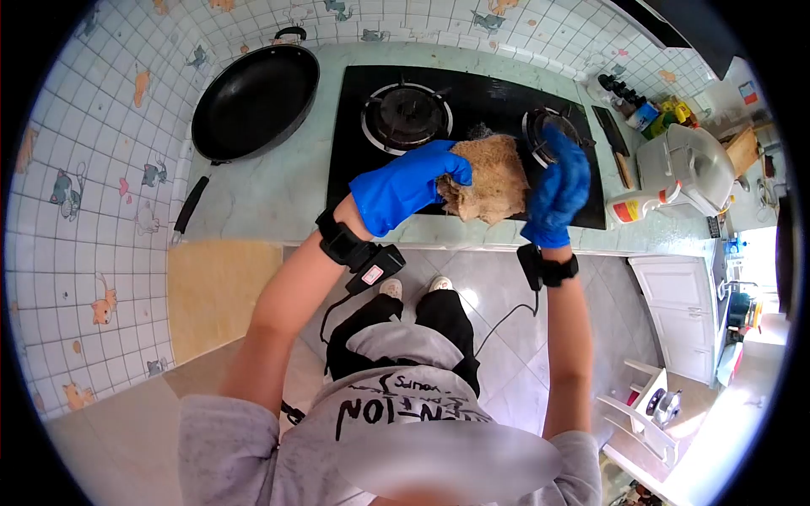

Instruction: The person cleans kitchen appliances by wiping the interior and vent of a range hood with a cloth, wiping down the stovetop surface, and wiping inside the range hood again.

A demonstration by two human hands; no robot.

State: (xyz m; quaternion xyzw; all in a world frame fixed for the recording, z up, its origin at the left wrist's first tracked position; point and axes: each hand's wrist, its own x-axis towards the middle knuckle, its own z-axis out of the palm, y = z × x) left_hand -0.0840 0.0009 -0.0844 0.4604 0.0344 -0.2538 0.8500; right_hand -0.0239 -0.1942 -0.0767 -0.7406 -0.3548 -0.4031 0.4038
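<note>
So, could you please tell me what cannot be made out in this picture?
Head view: stovetop surface under the cloth, covered by it.
Head view: right hand, its fingers blurred, probably by motion.
Head view: part of the right burner, behind that hand.
Head view: spray bottle label wording, too small to read.

A large black frying pan (256,105) lies at the left end of the pale green surface (283,194). White wall tiles (126,211) carry cartoon cats (some orange, some grey). Toward the right end lies a wooden-handled knife (623,167), just beside a translucent plastic container (682,162). Lower right, a white chair (634,430) stands on the floor (516,337) near white cabinet doors (675,291).
</note>
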